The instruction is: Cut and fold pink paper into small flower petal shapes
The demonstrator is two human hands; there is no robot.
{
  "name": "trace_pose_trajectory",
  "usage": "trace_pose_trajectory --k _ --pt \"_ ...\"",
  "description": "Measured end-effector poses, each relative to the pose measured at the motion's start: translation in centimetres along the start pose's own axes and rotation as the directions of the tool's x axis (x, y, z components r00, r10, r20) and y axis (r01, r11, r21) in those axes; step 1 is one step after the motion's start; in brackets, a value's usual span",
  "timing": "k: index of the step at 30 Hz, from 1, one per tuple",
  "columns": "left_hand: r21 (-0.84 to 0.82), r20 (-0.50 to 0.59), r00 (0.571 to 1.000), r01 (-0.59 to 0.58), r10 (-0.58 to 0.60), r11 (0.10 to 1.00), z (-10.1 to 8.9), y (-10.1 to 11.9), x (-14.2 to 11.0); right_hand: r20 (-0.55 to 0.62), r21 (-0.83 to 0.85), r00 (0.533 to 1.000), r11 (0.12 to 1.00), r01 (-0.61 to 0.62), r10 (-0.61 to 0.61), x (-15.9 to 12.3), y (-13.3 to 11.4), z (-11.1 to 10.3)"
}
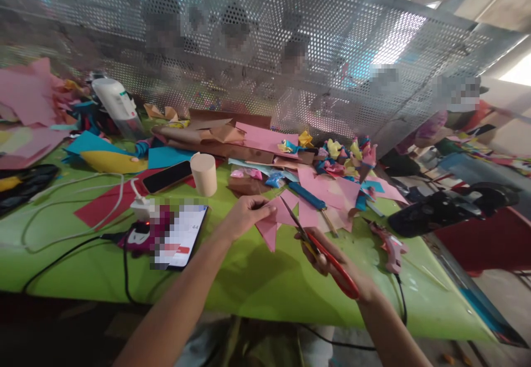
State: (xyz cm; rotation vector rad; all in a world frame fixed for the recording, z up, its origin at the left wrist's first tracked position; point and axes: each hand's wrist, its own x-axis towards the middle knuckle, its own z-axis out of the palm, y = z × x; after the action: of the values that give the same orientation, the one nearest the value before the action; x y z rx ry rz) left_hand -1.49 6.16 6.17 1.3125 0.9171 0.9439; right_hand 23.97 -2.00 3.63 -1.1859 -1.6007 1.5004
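Note:
Between the fingers of my left hand (251, 215) is a piece of pink paper (269, 233) with pointed corners, held above the green table (249, 287). My right hand (321, 256) grips a pair of scissors (332, 262) with red handles. The scissors point up and to the left, their blades at the right edge of the pink paper. Whether the blades are closed on it I cannot tell. Just beyond my hands lie a blue-handled tool (307, 194) and more pink sheets.
A pink glue gun (390, 245) lies on the right, near a black bottle (435, 212). Left are a lit phone (186, 234), a dark phone (168, 177), a power strip (139, 237) with cables and a beige cylinder (203, 174). A perforated metal screen (257, 41) stands behind.

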Motion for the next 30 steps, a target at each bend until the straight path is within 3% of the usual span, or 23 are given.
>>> trace_pose_trajectory --k 20,30 --pt "-0.112 0.019 0.999 0.046 -0.044 0.993 0.2 0.0 0.0 0.054 0.017 0.998 1.000 -0.019 0.019 0.6 -1.5 1.2" --pt "-0.155 0.039 0.998 0.058 -0.052 0.986 0.2 0.0 -0.1 0.013 -0.005 0.999 0.999 -0.052 0.052 1.0 -1.8 1.2"
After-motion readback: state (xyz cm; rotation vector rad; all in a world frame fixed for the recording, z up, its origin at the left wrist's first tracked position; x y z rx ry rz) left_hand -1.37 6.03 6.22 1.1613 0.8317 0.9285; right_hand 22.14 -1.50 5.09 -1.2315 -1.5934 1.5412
